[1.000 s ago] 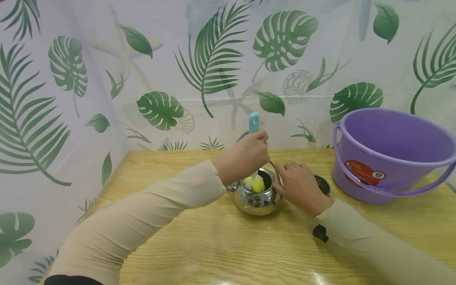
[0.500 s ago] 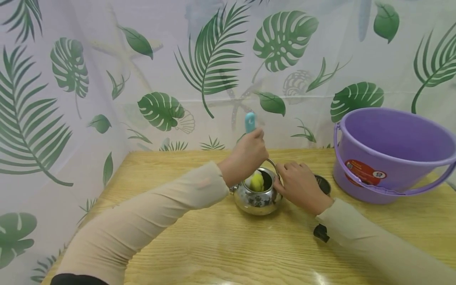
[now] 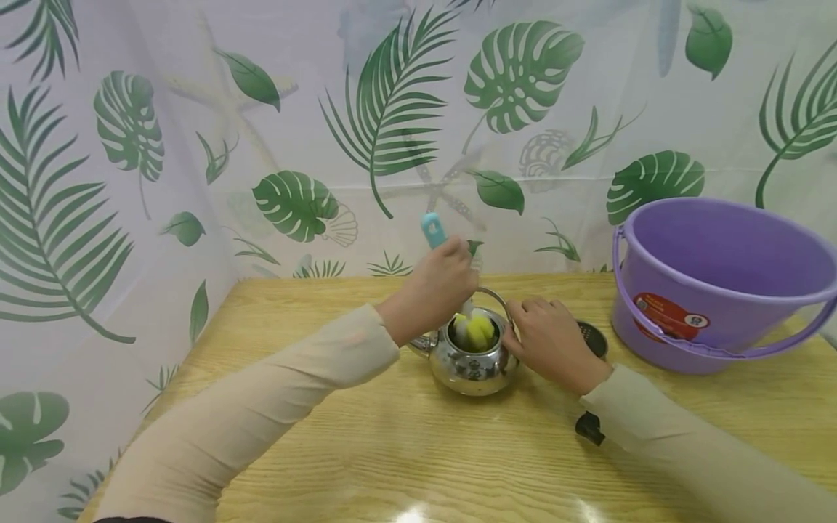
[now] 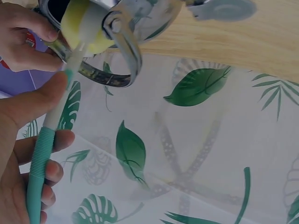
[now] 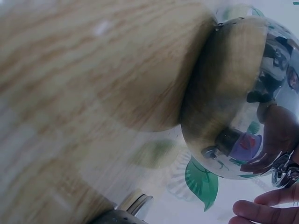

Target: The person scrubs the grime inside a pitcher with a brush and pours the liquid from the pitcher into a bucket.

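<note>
My left hand grips the blue-green handle of a sponge bottle brush. In the left wrist view, the thumb lies along the brush's white shaft and the fingers wrap the ribbed handle. The yellow and white sponge head sits in the mouth of a shiny steel teapot, its lower part hidden inside. My right hand holds the right side of the teapot, by the base of its raised hoop handle. The teapot stands upright on the table, its spout to the left.
A large purple bucket stands at the right, its handle hanging in front. Between it and my right hand lies a dark perforated round piece, partly hidden. A small black piece shows beside the right sleeve. A leaf-patterned curtain hangs behind the wooden table.
My left hand has shifted left and the brush handle now leans left, while the sponge head has moved toward the middle of the teapot's mouth. The right hand and teapot look unmoved.
</note>
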### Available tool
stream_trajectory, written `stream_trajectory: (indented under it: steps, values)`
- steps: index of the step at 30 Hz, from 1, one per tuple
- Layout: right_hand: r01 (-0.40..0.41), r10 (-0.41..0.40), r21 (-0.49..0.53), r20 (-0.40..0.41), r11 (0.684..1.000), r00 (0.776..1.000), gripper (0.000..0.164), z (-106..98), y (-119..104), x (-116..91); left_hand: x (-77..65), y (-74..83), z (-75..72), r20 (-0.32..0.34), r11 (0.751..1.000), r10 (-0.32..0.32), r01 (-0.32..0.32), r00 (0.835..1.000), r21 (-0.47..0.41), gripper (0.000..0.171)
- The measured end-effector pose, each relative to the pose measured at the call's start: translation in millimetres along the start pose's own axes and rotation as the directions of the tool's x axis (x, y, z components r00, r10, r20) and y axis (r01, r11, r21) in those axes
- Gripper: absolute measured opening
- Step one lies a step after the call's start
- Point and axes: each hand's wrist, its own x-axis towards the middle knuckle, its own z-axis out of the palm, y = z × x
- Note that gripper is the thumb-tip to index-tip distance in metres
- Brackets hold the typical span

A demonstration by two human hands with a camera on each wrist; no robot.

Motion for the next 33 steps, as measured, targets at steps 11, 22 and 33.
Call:
stream_trajectory:
  steps: [11, 22, 33]
  values:
    - [0.001, -0.001, -0.002, 0.010, 1.000, 1.000, 0.012, 0, 1, -1, -18.5, -6.2, 7.6, -0.083, 0.991, -0.065, 0.054, 0.994, -0.125, 0.044]
    - [-0.012, 0.011, 0.017, 0.022, 1.000, 1.000, 0.010, 0, 0, 0, -29.1, -16.6, -5.2, -0.066, 0.986, -0.124, 0.116, 0.990, -0.124, 0.048]
    - [-0.017, 0.016, 0.017, 0.039, 1.000, 0.999, 0.010, -2, 0, 0, -40.3, -27.7, -14.5, -0.007, 0.960, -0.231, 0.226, 0.973, -0.166, 0.049]
